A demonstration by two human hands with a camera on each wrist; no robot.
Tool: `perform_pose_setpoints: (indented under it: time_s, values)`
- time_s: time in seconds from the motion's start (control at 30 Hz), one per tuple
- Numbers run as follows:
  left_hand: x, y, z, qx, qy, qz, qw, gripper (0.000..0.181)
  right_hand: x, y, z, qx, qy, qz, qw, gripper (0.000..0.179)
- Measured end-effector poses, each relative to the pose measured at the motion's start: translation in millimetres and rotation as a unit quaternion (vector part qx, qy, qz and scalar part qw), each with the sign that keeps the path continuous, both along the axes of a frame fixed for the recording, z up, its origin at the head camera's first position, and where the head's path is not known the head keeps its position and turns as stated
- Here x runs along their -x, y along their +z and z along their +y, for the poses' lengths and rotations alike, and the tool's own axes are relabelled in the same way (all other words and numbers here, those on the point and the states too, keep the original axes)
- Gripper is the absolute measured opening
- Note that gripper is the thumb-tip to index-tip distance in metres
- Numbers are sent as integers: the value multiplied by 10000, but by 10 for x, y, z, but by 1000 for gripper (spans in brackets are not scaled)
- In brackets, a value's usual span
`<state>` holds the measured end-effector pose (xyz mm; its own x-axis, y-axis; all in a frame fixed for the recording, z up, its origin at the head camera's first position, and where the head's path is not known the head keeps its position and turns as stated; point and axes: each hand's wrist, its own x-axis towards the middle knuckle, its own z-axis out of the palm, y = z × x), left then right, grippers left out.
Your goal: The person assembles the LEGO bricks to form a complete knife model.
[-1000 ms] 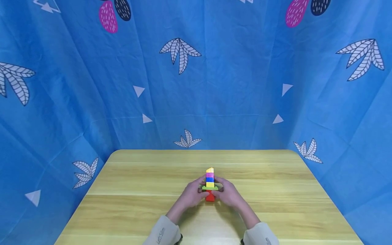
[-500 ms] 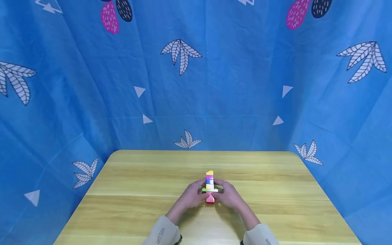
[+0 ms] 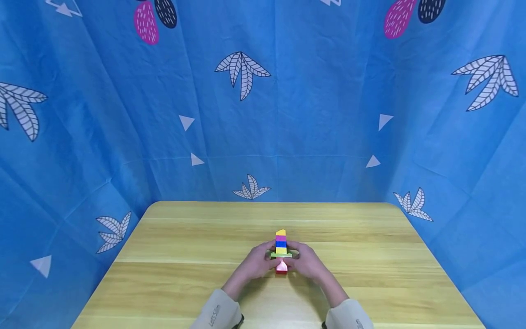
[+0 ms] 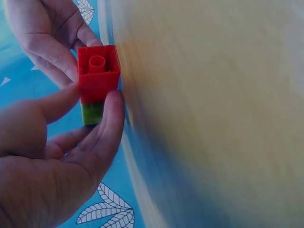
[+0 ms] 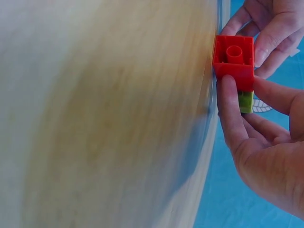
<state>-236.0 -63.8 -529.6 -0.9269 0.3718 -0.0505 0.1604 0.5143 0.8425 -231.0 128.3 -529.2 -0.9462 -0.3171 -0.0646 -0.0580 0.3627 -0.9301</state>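
A stack of toy building bricks (image 3: 281, 244) stands between my two hands in the head view. From the top it runs yellow with a sloped piece, magenta, blue, yellow, a wider green plate (image 3: 281, 255) and a red brick at the bottom. My left hand (image 3: 259, 261) pinches its left side and my right hand (image 3: 304, 262) its right side. Both wrist views show the hollow underside of the red brick (image 4: 99, 88), so the stack is held off the table. There a bit of green (image 5: 245, 101) shows beyond the red; the upper bricks are hidden.
A light wooden table (image 3: 185, 237) with rounded far corners lies beneath the hands. Blue patterned cloth (image 3: 312, 114) hangs behind it and along both sides.
The stack has tipped and dropped slightly in my hands, and the red brick's front now looks pinkish with glare. Both hands keep their grip and hardly move.
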Motion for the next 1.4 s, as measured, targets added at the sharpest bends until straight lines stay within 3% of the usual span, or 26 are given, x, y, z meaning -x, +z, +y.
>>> perform_pose_setpoints:
  time_s: [0.77, 1.4]
  values:
    - [-38, 65, 8, -135, 53, -173, 9997, 60, 5, 4, 0, -117, 61, -72, 9999, 53]
    - [-20, 49, 15, -47, 138, -318, 9994, 55, 6, 27, -2, -89, 17, -267, 9996, 53]
